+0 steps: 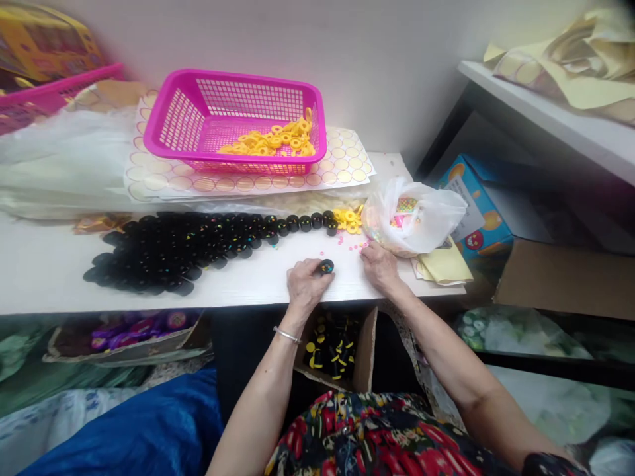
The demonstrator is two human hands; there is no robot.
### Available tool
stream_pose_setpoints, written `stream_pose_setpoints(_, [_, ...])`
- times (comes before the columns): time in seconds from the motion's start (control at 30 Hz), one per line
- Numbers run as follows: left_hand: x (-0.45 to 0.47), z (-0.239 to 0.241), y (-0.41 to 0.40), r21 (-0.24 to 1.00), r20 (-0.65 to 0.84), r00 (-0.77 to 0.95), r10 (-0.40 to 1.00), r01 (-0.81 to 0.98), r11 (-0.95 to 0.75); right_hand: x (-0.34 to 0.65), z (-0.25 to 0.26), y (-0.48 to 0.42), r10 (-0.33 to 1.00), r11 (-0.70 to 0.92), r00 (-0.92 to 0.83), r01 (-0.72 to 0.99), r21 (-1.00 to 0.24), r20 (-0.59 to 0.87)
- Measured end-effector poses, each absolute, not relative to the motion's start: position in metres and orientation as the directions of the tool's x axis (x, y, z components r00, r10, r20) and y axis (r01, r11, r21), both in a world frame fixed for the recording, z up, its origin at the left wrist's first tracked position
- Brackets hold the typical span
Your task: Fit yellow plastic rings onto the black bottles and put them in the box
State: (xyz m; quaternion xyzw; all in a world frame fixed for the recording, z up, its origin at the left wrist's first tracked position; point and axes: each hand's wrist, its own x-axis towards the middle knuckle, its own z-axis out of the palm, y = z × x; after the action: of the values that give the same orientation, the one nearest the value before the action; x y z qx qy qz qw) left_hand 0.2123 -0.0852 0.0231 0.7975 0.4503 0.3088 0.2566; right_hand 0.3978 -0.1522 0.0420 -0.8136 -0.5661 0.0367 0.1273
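Observation:
My left hand [306, 284] is closed around a small black cup [326, 266], whose open top shows coloured bits inside. Close to the white plastic bag [426, 215], my right hand [381, 268] has its fingers drawn together at the tabletop, and what they pinch is too small to make out. Tiny pink rings [354, 246] lie scattered by its fingertips. A big cluster of black cups [163, 248] with coloured specks covers the left of the table [248, 284], tapering to a row towards the middle. Yellow ring-shaped pieces [351, 221] sit at that row's end.
Behind the cups, a pink basket [320, 125] with yellow pieces rests on sheets of round stickers [354, 172]. Under the table edge stands a carton [366, 350] of black and yellow pieces. A blue box [483, 211] and a white shelf [546, 109] are at right.

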Motion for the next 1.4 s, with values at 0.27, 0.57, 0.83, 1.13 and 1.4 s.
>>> stream_pose_setpoints(0.27, [0.212,0.025,-0.088,0.653,0.267,0.435,0.86,0.574,-0.494,0.377,0.053,-0.144,0.969,-0.159,0.238,0.795,-0.586,0.059])
stream_pose_setpoints(0.57, [0.211,0.025,-0.089,0.65,0.246,0.437,0.865,0.588,-0.482,0.371,0.044,-0.149,0.994,-0.082,0.106,0.879,-0.469,0.024])
stream_pose_setpoints(0.83, [0.211,0.025,-0.09,0.653,0.271,0.438,0.857,0.571,-0.498,0.37,0.043,-0.151,0.993,-0.078,0.109,0.884,-0.461,0.041])
stream_pose_setpoints(1.13, [0.21,0.024,-0.089,0.654,0.255,0.454,0.854,0.569,-0.498,0.363,0.047,-0.145,0.987,-0.162,0.158,0.933,-0.321,-0.038])
stream_pose_setpoints(1.4, [0.211,0.023,-0.089,0.665,0.242,0.454,0.858,0.566,-0.487,0.362,0.071,-0.128,0.895,-0.428,0.373,0.873,-0.233,-0.246])
